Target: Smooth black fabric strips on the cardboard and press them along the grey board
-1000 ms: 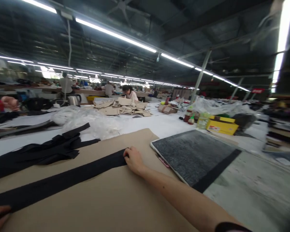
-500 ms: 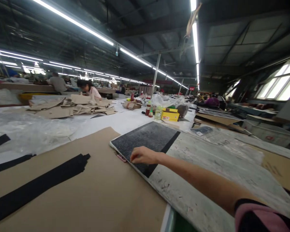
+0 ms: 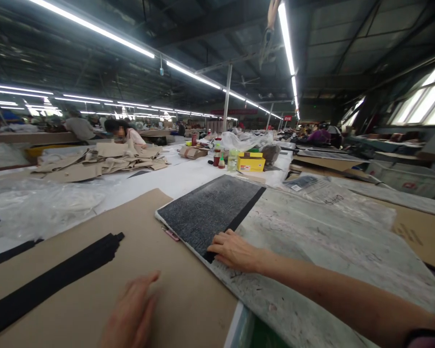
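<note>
On the grey-white board [image 3: 293, 241] lies a dark grey textured sheet [image 3: 210, 208] with a smooth black strip [image 3: 247, 207] along its right edge. My right hand [image 3: 234, 251] rests on the strip's near end, palm down, its fingers bent a little and lying on the surface. Low in the view, my left hand [image 3: 132, 309] is over the brown cardboard [image 3: 181, 299]. It is blurred by motion, but its fingers are apart and nothing shows in them. A stack of black strips [image 3: 54, 285] lies on the cardboard left of that hand.
Clear plastic bags [image 3: 47, 200] lie to the left, near a pile of brown pieces [image 3: 105, 159]. Behind the sheet stand a yellow box [image 3: 251, 163] and small bottles [image 3: 222, 161]. A pink-handled item [image 3: 171, 234] sticks out at the board's left edge. A person [image 3: 130, 135] bends over the far table.
My right hand has moved from above the textured sheet down and right onto the black strip's near end. My left hand has come into view at the bottom. The view has shifted slightly.
</note>
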Demonstrator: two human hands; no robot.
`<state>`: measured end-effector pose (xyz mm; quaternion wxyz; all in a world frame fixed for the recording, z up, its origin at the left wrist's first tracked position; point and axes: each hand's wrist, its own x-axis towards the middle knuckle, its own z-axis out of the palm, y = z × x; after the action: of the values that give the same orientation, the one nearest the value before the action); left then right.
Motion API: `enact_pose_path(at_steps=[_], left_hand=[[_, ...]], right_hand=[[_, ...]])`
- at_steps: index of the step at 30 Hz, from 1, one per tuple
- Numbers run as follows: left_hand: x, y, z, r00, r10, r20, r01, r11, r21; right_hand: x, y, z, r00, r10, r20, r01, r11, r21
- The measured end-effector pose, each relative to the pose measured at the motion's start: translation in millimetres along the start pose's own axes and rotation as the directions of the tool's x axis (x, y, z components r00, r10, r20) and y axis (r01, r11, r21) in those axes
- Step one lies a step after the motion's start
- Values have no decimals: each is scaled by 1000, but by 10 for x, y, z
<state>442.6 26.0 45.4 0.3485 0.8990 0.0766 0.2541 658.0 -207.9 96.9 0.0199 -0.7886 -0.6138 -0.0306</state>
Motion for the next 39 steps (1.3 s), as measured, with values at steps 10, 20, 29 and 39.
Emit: enact_pose_path(at_steps=[10,20,29,39], left_hand=[[598,283,1021,979,107,171,-115,993,37],[538,141,1122,981,106,164,-122,988,91],[532,129,1132,980,157,125,-170,980,104],[526,116,1144,976,183,118,-198,971,131]], right_hand=[[43,61,-5,998,-58,-18,57,998,-41],[104,149,96,989,-138,-49,134,987,-91],[97,143,116,988,-131,-77,130,991,-17],[157,130,206,981,-152,-118,145,987,-68]])
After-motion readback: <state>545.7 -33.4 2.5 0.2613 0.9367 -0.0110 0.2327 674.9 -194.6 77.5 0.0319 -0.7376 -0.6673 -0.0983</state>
